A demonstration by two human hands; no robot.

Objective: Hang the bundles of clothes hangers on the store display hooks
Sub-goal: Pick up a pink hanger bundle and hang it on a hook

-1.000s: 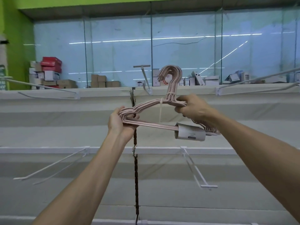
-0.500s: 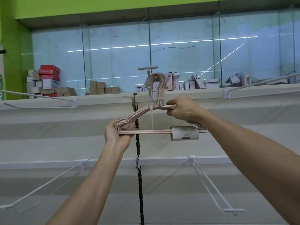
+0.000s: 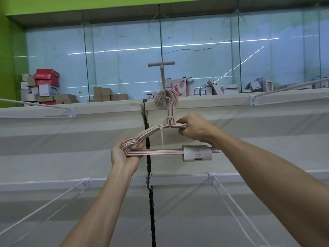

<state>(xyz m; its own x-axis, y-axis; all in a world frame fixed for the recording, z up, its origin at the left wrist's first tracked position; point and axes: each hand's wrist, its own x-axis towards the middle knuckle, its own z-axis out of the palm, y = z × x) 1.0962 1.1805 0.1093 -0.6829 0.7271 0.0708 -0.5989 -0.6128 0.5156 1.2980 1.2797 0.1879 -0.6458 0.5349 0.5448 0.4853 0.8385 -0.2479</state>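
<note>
A bundle of pale pink hangers (image 3: 156,130), tied with a white zip tie and carrying a grey paper label (image 3: 197,153) on its bottom bars, is held up in front of the white display wall. My left hand (image 3: 124,155) grips its left shoulder end. My right hand (image 3: 193,128) grips the top right shoulder just below the necks. The hanger hooks curl around the shaft of a white display hook (image 3: 162,75) with a T-shaped end that sticks out from the top rail.
More long white display hooks stick out at the upper left (image 3: 35,104), upper right (image 3: 293,86), lower left (image 3: 44,207) and lower right (image 3: 236,209). A black slotted upright (image 3: 150,202) runs down the wall's middle. Cardboard boxes (image 3: 46,84) line the ledge before glass panels.
Both hands have carried the bundle up and to the right; its hooks, beside the T-ended display hook before, now sit over that hook's shaft. The view has tilted upward.
</note>
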